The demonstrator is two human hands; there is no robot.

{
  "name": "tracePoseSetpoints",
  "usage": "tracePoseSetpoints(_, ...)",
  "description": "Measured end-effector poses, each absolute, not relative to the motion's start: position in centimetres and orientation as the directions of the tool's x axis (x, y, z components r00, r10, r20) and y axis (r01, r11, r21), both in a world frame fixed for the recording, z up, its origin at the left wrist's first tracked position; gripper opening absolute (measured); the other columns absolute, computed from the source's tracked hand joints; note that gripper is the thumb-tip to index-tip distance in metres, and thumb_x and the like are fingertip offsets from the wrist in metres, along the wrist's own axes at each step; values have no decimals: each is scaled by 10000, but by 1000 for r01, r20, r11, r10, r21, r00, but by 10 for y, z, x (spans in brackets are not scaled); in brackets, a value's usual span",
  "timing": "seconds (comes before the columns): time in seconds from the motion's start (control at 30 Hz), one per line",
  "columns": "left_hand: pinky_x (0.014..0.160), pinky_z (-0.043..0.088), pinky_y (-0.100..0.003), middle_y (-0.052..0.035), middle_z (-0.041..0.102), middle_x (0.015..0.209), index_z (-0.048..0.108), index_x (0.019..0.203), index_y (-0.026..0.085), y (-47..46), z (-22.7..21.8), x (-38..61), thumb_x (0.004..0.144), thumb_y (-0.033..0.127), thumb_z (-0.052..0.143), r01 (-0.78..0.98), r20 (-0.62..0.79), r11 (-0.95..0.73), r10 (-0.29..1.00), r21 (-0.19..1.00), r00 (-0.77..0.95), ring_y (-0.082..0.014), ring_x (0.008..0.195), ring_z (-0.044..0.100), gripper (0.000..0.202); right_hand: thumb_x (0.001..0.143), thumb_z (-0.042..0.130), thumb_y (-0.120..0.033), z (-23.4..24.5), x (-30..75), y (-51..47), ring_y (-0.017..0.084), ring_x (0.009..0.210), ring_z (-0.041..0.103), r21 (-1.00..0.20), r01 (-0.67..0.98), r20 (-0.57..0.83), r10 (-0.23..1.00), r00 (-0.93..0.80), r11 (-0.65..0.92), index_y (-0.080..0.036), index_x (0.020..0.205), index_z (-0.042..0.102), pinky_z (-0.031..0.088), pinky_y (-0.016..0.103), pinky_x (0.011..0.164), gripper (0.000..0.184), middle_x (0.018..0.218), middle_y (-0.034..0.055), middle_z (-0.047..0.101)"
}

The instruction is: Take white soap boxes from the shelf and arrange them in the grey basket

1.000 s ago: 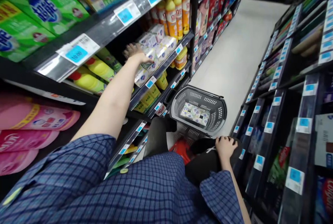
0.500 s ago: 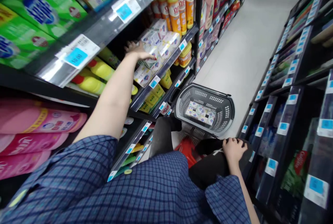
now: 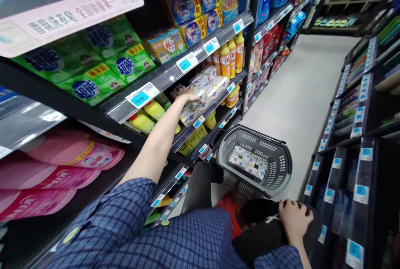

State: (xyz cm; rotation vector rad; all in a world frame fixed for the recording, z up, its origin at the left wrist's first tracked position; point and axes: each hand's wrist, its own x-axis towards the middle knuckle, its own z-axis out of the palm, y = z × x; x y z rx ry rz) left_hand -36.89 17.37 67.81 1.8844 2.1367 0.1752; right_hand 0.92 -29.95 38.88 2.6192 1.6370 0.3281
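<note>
My left hand [image 3: 186, 94] reaches into the shelf on the left and lies on the stacked white soap boxes [image 3: 206, 85]; its fingers curl over the top of a box, and whether they grip it is hidden. My right hand [image 3: 293, 217] rests with its fingers bent on my dark-trousered knee. On the floor in front of me stands a grey shopping basket [image 3: 275, 156] with several of the same white boxes [image 3: 248, 161] lying in its bottom.
The left shelves hold yellow bottles [image 3: 230, 54], green detergent packs [image 3: 109, 71], pink bags [image 3: 71, 156] and blue price tags. A second dark shelf unit [image 3: 359, 144] lines the right. The pale aisle floor [image 3: 300, 85] runs ahead between them.
The view has tilted upward, so more of the upper shelves shows. My left hand has stayed on the soap boxes and my right hand on my knee.
</note>
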Motion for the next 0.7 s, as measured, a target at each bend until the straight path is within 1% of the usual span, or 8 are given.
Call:
tracePoseSetpoints(0.07,1104,220,-614,-194,287,1548,451,1396,178,159,683,-369,406,442,817,919,-87,137,990,370,-112,-509,1422,164,1089,870,455,-332,389,8,-300,312,982,548,139,880,152,888,434,-454,-159,745,712,248,540,993,334,867,120,695)
tracePoseSetpoints(0.13,1081,324,-539,-180,403,1477,454,1369,157,137,689,-369,436,401,780,788,-76,85,996,609,-49,-456,1369,334,1019,870,429,-337,389,8,-299,324,1021,537,111,877,129,882,453,-467,-164,753,712,246,546,1001,352,893,127,699)
tracePoseSetpoints(0.2,1010,431,-461,-131,559,1329,485,1311,150,107,692,-365,483,346,703,497,-116,73,992,865,56,-372,1235,522,879,859,419,-353,393,9,-292,339,1032,531,24,860,73,859,507,-510,-170,794,717,241,567,1013,355,925,133,703)
tracePoseSetpoints(0.27,932,490,-436,-101,667,1130,548,1191,129,68,689,-359,512,317,629,159,-195,173,972,972,131,-325,1091,621,709,828,450,-390,406,10,-279,352,1019,544,-168,776,-58,792,608,-608,-168,874,718,279,577,1003,351,981,149,700)
tracePoseSetpoints(0.37,899,511,-470,-82,714,887,597,1000,124,-2,670,-346,532,293,592,-215,-330,367,925,905,190,-323,1005,659,497,762,524,-464,445,-1,-256,317,986,590,-610,448,-322,721,614,-654,-140,985,673,413,487,940,421,1073,174,674)
tracePoseSetpoints(0.47,906,508,-529,-68,733,834,617,932,142,-75,638,-333,535,267,597,-410,-433,527,849,745,303,-342,990,672,417,712,587,-598,500,-39,-240,280,985,600,-912,142,-301,862,408,-385,-151,1094,591,458,451,934,587,1172,164,624)
tracePoseSetpoints(0.6,911,521,-517,-91,751,849,683,891,146,-166,592,-320,493,220,647,-413,-568,676,737,611,366,-361,963,687,406,755,616,-662,552,-111,-242,262,1113,569,-967,-105,-241,966,98,-231,-227,1344,409,469,454,958,760,1414,152,440)
tracePoseSetpoints(0.7,909,535,-469,-77,753,956,708,1021,211,-219,568,-315,519,208,723,-357,-604,703,711,615,359,-354,1024,674,502,691,683,-687,556,-151,-256,298,1290,441,-964,-120,-235,971,-34,-237,-205,1385,366,403,482,1062,902,1468,172,353)
